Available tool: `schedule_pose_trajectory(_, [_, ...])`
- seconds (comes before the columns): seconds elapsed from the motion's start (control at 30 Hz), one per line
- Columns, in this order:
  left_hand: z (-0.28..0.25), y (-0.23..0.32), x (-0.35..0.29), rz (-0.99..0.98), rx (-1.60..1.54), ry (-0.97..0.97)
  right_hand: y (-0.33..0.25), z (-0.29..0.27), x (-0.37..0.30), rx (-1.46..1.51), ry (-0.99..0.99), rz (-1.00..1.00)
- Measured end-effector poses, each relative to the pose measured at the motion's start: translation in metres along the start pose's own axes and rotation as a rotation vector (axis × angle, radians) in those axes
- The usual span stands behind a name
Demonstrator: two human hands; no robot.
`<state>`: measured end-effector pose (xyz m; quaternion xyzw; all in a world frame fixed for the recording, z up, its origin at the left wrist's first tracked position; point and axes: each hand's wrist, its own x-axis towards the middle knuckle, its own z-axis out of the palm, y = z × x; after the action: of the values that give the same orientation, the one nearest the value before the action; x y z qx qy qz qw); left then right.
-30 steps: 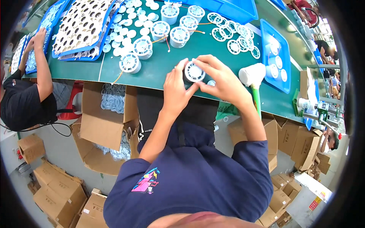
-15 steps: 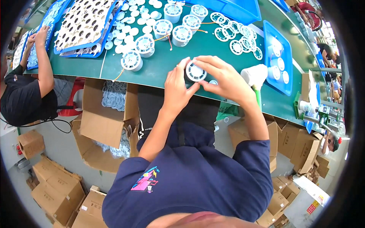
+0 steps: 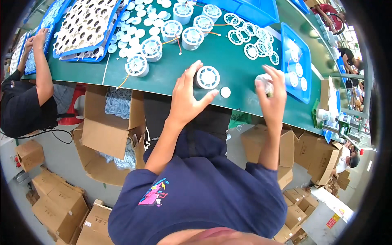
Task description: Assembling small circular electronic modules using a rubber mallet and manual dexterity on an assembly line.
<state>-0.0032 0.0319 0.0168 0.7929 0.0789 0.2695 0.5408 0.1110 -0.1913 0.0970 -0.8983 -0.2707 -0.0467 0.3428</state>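
A white round part (image 3: 208, 77) with a slotted ring on top stands upright near the table's front edge. My left hand (image 3: 184, 94) is curved along its left side, thumb and fingers spread apart; whether they touch it I cannot tell. A small white disc (image 3: 225, 92) lies flat just right of the thumb. My right hand (image 3: 273, 96), slightly blurred, is over a tool with a bulky white head (image 3: 264, 83), its fingers apart. That hand hides the tool's handle.
Several similar round parts (image 3: 192, 38), some with wires, stand at the back. White rings (image 3: 250, 51) and discs (image 3: 134, 41) lie beside them. A blue tray (image 3: 304, 93) is at right, stacked trays (image 3: 77, 57) at left. Open cartons (image 3: 107, 141) sit below. Another person's arm (image 3: 44, 67) is at far left.
My right hand has left the round part and moved right to the white-headed tool. My left hand remains beside the part. The small disc is now uncovered.
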Motion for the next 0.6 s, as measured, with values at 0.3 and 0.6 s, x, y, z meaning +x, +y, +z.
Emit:
schedule_pose_trajectory(0.3, [0.003, -0.005, 0.001, 0.055, 0.064, 0.01, 0.074, 0.009, -0.065, -0.487, 0.291, 0.18])
schedule_pose_trajectory(0.6, [0.01, -0.005, -0.005, -0.021, 0.066, -0.015, -0.055, -0.007, 0.043, -0.011, -0.513, 0.056])
